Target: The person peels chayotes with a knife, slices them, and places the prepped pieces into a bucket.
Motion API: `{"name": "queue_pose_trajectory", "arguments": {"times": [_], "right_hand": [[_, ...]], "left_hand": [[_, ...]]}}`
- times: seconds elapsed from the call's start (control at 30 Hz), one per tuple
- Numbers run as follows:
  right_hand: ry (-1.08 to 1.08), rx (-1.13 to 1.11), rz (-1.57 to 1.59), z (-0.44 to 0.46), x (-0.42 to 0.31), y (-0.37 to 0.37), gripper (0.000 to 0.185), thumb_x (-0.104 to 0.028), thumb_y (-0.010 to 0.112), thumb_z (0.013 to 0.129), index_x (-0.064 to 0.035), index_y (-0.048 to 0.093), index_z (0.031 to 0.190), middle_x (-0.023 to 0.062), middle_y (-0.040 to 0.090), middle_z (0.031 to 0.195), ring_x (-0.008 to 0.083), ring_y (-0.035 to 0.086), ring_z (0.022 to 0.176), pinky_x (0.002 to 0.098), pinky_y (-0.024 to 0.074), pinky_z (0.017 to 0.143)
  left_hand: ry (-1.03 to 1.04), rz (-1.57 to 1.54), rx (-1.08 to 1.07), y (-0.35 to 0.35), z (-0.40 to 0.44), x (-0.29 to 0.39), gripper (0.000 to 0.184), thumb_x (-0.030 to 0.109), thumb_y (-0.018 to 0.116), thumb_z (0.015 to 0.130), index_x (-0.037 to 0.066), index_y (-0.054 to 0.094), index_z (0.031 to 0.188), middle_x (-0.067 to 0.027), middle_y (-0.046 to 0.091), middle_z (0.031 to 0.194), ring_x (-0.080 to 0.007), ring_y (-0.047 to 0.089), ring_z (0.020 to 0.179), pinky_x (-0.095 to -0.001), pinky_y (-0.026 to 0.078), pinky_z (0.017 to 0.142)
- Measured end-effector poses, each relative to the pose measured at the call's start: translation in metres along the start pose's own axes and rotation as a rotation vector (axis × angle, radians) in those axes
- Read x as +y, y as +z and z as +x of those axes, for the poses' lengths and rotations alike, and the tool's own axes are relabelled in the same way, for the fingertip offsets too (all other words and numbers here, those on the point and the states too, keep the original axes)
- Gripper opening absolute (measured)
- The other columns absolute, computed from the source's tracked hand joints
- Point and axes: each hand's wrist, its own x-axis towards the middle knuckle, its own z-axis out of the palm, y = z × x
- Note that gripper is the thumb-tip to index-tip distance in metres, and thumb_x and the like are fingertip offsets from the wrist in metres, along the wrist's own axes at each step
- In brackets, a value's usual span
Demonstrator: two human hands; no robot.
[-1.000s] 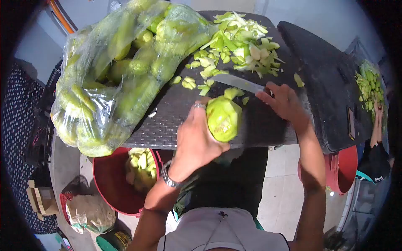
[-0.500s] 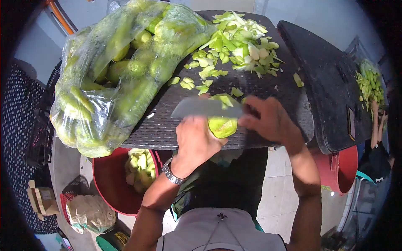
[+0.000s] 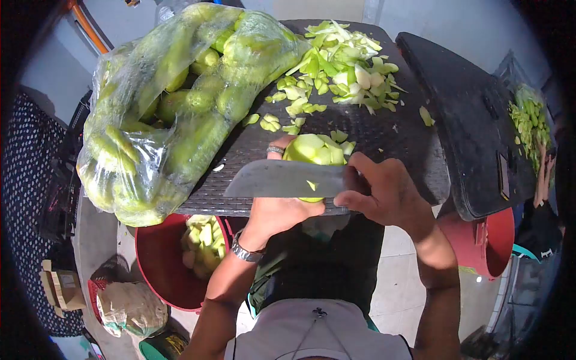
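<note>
On my remote feed, my left grip [image 3: 279, 213] clasps the part-peeled green fruit [image 3: 312, 150] at the near side of the desk [image 3: 375, 129]; my right grip [image 3: 385, 189] clenches the knife [image 3: 279, 179]. Beyond lie peelings [image 3: 354, 75]; the far person's dark clothing [image 3: 536, 231] bears a mark too small to read.

The dark table [image 3: 414, 150] bears peelings [image 3: 345, 69] — and bagged fruit [image 3: 198, 103].
</note>
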Motion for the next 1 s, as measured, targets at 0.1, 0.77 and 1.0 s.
{"name": "queue_pose_trajectory", "arguments": {"times": [0.1,0.77,1.0], "right_hand": [[0.065,0.013,-0.078,0.01,0.025,0.001,0.05,-0.055,0.072,0.092,-0.007,0.062,0.105,0.017,0.061,0.065,0.0399,0.067,0.065,0.0449,0.05,0.06],[0.364,0.208,0.333,-0.002,0.071,0.012,0.059,-0.058,0.047,0.106,-0.0023,0.064,0.091,0.0049,0.05,0.061,0.0174,0.049,0.051,0.0357,0.0401,0.052],[0.147,0.149,0.09,-0.019,0.005,0.04,0.054,-0.054,0.077,0.091,-0.0027,0.059,0.097,0.0099,0.062,0.064,0.0338,0.072,0.065,0.042,0.0544,0.059]], "left_hand": [[0.222,0.28,0.025,-0.006,-0.001,-0.003,0.097,0.01,0.091,0.056,0.003,0.045,0.141,-0.0148,0.062,0.128,-0.028,0.066,0.114,-0.0383,0.054,0.096],[-0.542,-1.588,-0.032,-0.015,0.003,-0.025,0.085,0.066,0.048,0.099,0.006,0.041,0.158,-0.0268,0.05,0.151,-0.0489,0.049,0.139,-0.0656,0.046,0.108],[-0.666,-1.635,0.06,0.007,-0.001,-0.014,0.065,0.051,0.057,0.1,0.004,0.055,0.144,-0.0214,0.065,0.133,-0.0414,0.064,0.122,-0.0593,0.05,0.107]]}}
